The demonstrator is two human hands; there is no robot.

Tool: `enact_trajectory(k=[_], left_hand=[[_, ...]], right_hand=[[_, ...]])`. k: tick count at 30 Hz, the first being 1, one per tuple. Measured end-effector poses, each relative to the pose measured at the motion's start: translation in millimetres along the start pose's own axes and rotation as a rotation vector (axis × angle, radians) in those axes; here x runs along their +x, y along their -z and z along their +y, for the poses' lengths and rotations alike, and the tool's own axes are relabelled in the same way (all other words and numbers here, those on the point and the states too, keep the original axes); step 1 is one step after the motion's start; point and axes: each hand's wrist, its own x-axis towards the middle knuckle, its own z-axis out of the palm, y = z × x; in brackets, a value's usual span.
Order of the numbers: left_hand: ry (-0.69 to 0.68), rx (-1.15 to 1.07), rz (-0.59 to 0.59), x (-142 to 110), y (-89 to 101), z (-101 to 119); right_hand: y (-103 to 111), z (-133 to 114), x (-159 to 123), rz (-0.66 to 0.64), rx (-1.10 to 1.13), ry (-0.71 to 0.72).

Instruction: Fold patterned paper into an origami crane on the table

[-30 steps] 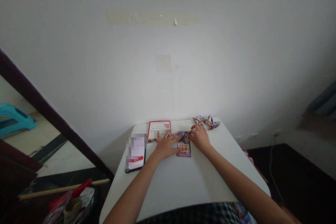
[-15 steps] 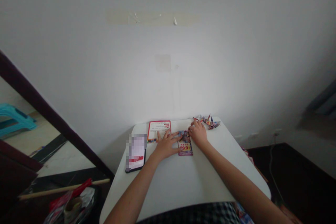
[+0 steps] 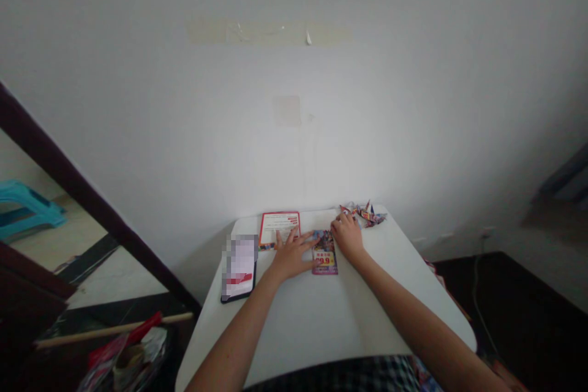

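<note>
A small sheet of colourful printed paper (image 3: 325,260) with large yellow and red figures lies on the white table (image 3: 316,324). My left hand (image 3: 291,257) rests flat with its fingers spread, thumb and fingertips over the sheet's left edge. At the sheet's upper right corner is my right hand (image 3: 346,234), its fingers bent and drawn together against the paper's edge; the fingertips partly hide that corner. Just beyond my right hand lie crumpled or folded pieces of printed paper (image 3: 372,216). Beside my left fingers sits a red-bordered printed sheet or booklet (image 3: 280,220).
A phone (image 3: 239,269) with a blurred screen lies near the table's left edge. The wall (image 3: 294,153) meets the table's far side. Low on the left are a bag of odds and ends (image 3: 133,358), a wooden stick (image 3: 110,331) and a blue plastic stool (image 3: 32,205).
My right hand has shifted slightly, and its fingers are drawn in more. The printed paper sits a little further right. My left hand stays spread in about the same place.
</note>
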Motion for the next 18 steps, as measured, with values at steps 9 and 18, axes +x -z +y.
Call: enact_trajectory(k=[9,18], left_hand=[[-0.014,-0.022,-0.042,0.3,1.1,-1.9],[0.010,-0.046,-0.031,0.7,4.2,0.8]], right_hand=[[-3.2,9.7,-3.4,0.005,0.166,0.046],[-0.7,12.5,1.5,-0.079,0.160,0.048]])
